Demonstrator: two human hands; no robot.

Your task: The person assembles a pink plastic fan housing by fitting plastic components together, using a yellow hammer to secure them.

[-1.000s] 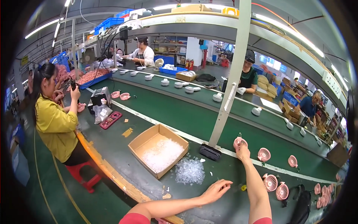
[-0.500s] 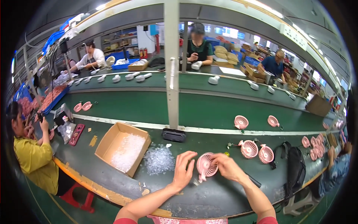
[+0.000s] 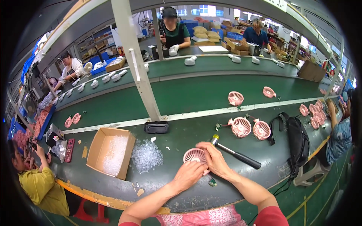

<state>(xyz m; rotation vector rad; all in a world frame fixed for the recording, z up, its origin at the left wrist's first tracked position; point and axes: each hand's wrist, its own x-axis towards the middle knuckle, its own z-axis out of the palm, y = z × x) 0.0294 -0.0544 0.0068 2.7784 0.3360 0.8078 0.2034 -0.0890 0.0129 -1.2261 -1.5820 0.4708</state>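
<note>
A round, slatted pink fan housing (image 3: 194, 155) is between my hands near the table's front edge. My left hand (image 3: 188, 176) is closed on its near side, the fingertips hidden inside or behind it. My right hand (image 3: 216, 162) wraps round the housing's right side. Beside my right wrist a small green circuit board (image 3: 212, 182) lies on the table. A hammer (image 3: 237, 153) with a yellow-tipped head and black handle rests to the right of my hands. To their left is a loose heap of small clear plastic pieces (image 3: 147, 156).
A cardboard box (image 3: 92, 162) holds more clear pieces. Two fan housings with attached boards (image 3: 241, 127) lie beyond the hammer, near a black bag (image 3: 296, 139). A black tray (image 3: 156, 127) stands by the metal post (image 3: 141, 75). Co-workers sit at both sides and across the green conveyor (image 3: 188, 88).
My view has swung right. My left hand, earlier open and apart from the housing, now grips it. The housing has turned, and the hammer, largely hidden before, now shows fully.
</note>
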